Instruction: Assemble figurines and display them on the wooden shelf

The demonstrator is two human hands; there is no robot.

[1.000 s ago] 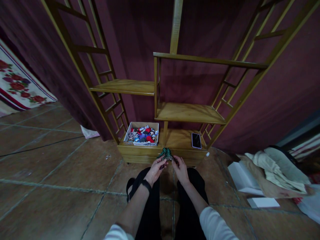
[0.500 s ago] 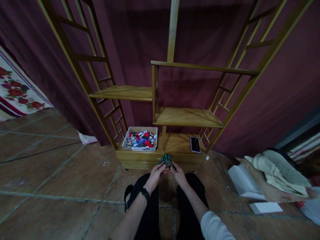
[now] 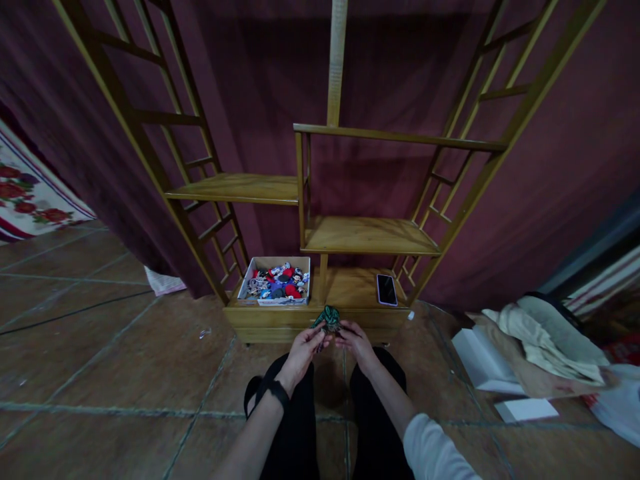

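Note:
Between my two hands, above my knees, is a small dark green and brown ornament-like item point(image 3: 330, 318) whose kind I cannot make out. My left hand point(image 3: 303, 351) pinches its left and lower side with thumb and fingers. From the right, my right hand point(image 3: 359, 344) grips its lower right edge, fingers partly hidden. Just beyond it, on the low ledge, stands an open cardboard box point(image 3: 285, 302) filled with several small colourful figures point(image 3: 280, 281) in red, white, blue and black.
The wooden shelf unit point(image 3: 370, 235) rises in front of a dark red curtain point(image 3: 260, 87). A phone point(image 3: 387, 290) lies on its lower right ledge. White boxes point(image 3: 485, 360) and a cream cloth point(image 3: 540, 343) are on the tiled floor at right. A cable point(image 3: 75, 311) runs at left.
The view has shifted slightly, so the shelf sits a little further left. My fingers have moved a little on the green item, which both hands still hold.

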